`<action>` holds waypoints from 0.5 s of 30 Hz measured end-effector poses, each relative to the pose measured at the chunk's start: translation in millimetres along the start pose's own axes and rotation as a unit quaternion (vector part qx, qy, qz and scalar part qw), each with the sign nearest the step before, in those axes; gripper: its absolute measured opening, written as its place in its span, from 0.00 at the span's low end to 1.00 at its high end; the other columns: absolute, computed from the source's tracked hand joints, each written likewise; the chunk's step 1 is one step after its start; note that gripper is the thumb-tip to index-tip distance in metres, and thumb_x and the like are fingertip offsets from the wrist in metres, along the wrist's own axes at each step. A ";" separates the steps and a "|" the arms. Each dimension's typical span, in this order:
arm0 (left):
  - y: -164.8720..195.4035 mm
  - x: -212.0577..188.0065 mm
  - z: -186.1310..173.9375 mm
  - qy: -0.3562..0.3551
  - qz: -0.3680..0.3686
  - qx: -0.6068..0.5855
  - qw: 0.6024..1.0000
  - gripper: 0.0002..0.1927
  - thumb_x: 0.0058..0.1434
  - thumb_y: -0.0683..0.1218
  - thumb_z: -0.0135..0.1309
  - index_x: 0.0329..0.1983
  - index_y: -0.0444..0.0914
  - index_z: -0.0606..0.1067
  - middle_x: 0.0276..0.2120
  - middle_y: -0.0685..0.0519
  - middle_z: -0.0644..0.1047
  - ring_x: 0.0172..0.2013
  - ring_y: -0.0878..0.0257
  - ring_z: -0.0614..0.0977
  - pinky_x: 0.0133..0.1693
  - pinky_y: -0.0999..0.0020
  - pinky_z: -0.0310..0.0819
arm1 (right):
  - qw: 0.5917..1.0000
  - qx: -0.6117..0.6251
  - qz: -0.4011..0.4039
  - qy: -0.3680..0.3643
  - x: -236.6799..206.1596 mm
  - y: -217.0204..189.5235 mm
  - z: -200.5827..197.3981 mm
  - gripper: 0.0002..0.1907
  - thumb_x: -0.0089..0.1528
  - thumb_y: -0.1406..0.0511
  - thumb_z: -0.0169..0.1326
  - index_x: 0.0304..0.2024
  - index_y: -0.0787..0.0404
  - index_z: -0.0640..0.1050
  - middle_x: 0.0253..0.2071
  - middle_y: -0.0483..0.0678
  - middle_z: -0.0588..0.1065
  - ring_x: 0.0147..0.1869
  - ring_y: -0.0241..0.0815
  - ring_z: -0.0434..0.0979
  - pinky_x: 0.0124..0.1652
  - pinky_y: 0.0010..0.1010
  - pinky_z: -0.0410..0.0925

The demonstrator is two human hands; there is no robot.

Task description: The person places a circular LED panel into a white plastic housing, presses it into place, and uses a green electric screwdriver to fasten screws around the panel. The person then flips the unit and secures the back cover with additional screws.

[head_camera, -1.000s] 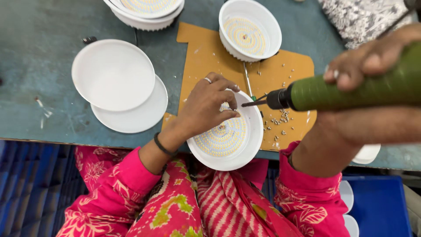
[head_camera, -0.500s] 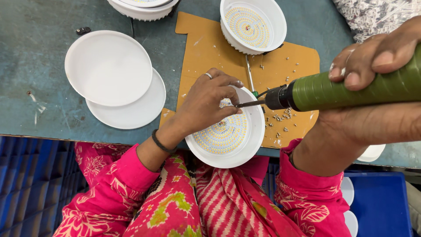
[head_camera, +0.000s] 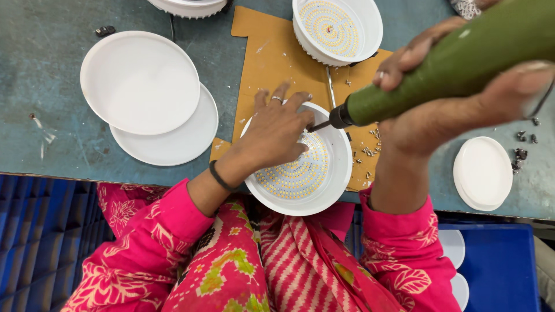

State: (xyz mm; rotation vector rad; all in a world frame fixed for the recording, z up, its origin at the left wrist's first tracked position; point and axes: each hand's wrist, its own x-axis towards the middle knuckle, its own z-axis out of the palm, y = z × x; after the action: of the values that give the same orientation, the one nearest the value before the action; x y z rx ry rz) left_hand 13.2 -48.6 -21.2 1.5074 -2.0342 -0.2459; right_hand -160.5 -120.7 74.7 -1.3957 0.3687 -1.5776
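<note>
Since the earlier frame, the left hand (head_camera: 276, 128) had spread flat over the round LED lamp housing (head_camera: 300, 173) at the table edge, pressing rather than clasping. The right hand (head_camera: 462, 104) clasped the green electric screwdriver (head_camera: 439, 69). Two housings (head_camera: 338, 29) showed fully; a third was cut off. Two white discs (head_camera: 139, 81) lay stacked at left.
</note>
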 end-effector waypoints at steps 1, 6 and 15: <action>0.2 0.8 0.2 -0.032 -0.015 -0.002 0.999 0.24 0.37 0.53 0.74 0.38 0.43 0.82 0.62 0.46 0.70 0.59 0.39 0.68 0.53 0.44 0.58 | 1.000 -0.010 -0.010 0.007 -1.9 3.5 2.0 0.43 0.65 0.36 0.46 0.58 0.69 0.66 0.30 0.56 0.65 0.28 0.50 0.68 0.25 0.40 0.66; 3.2 2.1 1.3 -0.085 -0.038 0.024 0.995 0.27 0.40 0.56 0.74 0.41 0.40 0.81 0.56 0.48 0.71 0.56 0.47 0.72 0.51 0.48 0.63 | 1.000 -0.006 0.025 -0.014 3.6 21.8 2.3 0.42 0.65 0.35 0.45 0.47 0.70 0.67 0.32 0.56 0.65 0.28 0.51 0.66 0.27 0.40 0.63; 7.6 -1.2 0.7 -0.051 -0.020 0.030 0.998 0.28 0.37 0.58 0.74 0.37 0.40 0.82 0.47 0.49 0.72 0.51 0.49 0.74 0.46 0.50 0.65 | 0.998 -0.016 0.060 -0.018 13.6 22.6 1.7 0.40 0.64 0.36 0.46 0.42 0.69 0.68 0.28 0.56 0.65 0.26 0.52 0.68 0.28 0.40 0.65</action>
State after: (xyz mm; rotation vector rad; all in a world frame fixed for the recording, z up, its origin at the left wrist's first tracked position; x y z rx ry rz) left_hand 6.8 -45.0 -18.5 1.6038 -2.1096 -0.2857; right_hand -147.3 -142.0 66.5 -1.3996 0.4485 -1.4528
